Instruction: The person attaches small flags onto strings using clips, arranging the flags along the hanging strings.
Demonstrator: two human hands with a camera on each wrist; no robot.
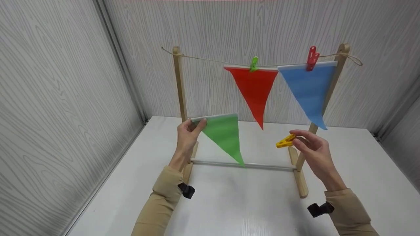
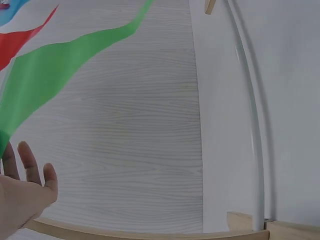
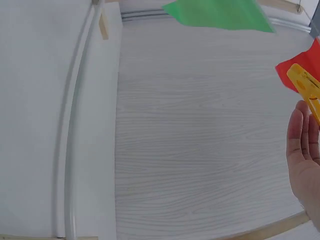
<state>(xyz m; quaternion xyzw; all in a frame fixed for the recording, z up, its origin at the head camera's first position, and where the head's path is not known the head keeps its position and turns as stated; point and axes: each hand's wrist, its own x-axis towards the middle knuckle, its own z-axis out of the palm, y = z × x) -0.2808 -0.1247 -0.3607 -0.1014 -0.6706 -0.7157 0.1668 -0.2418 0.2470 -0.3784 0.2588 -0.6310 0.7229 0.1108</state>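
A green triangular flag [image 1: 226, 132] with a white top band is pinched at its top left corner by my left hand [image 1: 189, 132]. Its tip hangs down in front of the frame's bottom rod. Between thumb and fingertips, my right hand [image 1: 315, 152] holds a yellow clothespin [image 1: 285, 141], apart from flags and string. Above, a red flag [image 1: 254, 85] hangs from the string [image 1: 210, 60] by a green clothespin [image 1: 254, 64]. Beside it, a blue flag [image 1: 310, 90] hangs by a red clothespin [image 1: 312, 59]. In the right wrist view the yellow clothespin [image 3: 305, 85] overlaps the red flag.
The string runs between two wooden posts, left [image 1: 179, 85] and right [image 1: 333, 85], tied at both. A pale rod [image 1: 269, 166] joins their wooden feet [image 1: 301, 183] on the white table [image 1: 213, 203]. Wood-grain panels [image 1: 65, 98] stand at the back and sides.
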